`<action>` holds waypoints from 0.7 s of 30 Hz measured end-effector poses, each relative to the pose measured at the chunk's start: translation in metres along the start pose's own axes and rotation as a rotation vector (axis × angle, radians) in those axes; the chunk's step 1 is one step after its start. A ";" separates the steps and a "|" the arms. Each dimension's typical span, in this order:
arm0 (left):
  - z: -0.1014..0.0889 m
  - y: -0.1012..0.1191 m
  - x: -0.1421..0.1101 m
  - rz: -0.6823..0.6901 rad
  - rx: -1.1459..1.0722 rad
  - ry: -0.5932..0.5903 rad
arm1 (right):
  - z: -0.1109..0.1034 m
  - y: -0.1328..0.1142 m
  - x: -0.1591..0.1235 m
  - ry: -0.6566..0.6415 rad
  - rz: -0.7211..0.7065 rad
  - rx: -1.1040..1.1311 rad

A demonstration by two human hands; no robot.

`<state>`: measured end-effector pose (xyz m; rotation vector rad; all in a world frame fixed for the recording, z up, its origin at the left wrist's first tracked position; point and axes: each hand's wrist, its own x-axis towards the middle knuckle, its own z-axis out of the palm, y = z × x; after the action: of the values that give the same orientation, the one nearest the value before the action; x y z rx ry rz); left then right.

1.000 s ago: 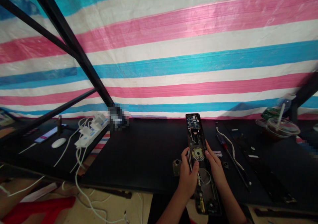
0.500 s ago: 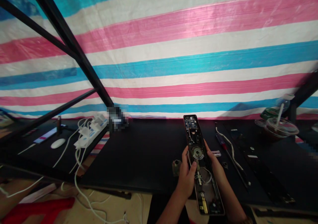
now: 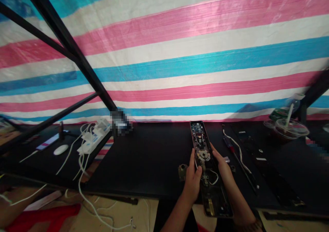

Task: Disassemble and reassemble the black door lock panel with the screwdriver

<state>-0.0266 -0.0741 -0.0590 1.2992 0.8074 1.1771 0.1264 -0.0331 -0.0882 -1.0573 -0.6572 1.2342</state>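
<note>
Yr L hand (image 3: pixel 192 184) & R hand (image 3: pixel 223 165) pinch the casing (image 3: pixel 209 168), some fingertips hidden; it's open, circuit bd (image 3: pixel 197 127) in, not closed yet; screwdriver (image 3: pixel 232 149) lies R of it.

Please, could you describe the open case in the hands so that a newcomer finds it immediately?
Below the striped sheet is a black table. At its near edge, the left hand and right hand hold a long open case. Unlike the dark strip lying to the right, it shows a blue circuit board at its far end and a round pale part near its middle.
</note>
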 end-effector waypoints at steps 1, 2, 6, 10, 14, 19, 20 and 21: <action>0.000 0.000 0.000 0.001 -0.009 0.000 | -0.002 0.002 0.004 0.003 0.004 -0.011; 0.000 -0.001 0.001 0.005 -0.014 0.004 | -0.003 0.003 0.007 0.005 0.004 -0.020; 0.000 -0.003 0.002 0.012 -0.031 0.009 | -0.007 0.004 0.009 0.029 0.000 -0.037; 0.002 -0.001 0.002 0.017 -0.032 -0.007 | -0.007 -0.004 0.007 0.075 0.000 -0.074; 0.002 0.002 0.001 0.021 -0.009 -0.007 | -0.004 -0.011 0.008 0.124 0.000 -0.124; 0.002 0.000 0.000 0.001 -0.035 0.012 | -0.003 -0.015 0.007 0.130 -0.023 -0.184; 0.002 0.000 0.000 -0.014 -0.056 0.014 | -0.003 -0.015 0.007 0.138 -0.021 -0.190; 0.002 0.000 -0.001 -0.029 -0.081 0.017 | -0.003 -0.015 0.006 0.149 -0.017 -0.193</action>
<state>-0.0246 -0.0756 -0.0586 1.2093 0.7807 1.1875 0.1365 -0.0279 -0.0767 -1.2889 -0.6780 1.0810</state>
